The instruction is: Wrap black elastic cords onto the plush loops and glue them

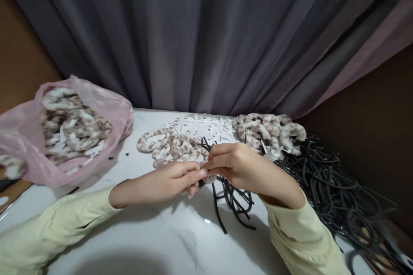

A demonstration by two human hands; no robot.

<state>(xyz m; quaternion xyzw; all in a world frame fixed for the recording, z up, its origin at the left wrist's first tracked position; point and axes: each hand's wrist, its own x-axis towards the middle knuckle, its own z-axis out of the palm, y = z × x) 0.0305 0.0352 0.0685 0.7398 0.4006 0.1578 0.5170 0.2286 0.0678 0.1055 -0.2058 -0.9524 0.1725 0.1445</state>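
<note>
A small fuzzy piece (211,178) was gripped by the left hand (176,177), but most of it was hidden by fingers. The tips of the right hand (240,161) were held close to it, and it could not be told whether anything was pinched there. Some black strings (230,193) were partly covered by that hand. Fuzzy rings (180,147) were half blocked behind both hands. A pink bag (124,116) was cut off at the left edge
</note>
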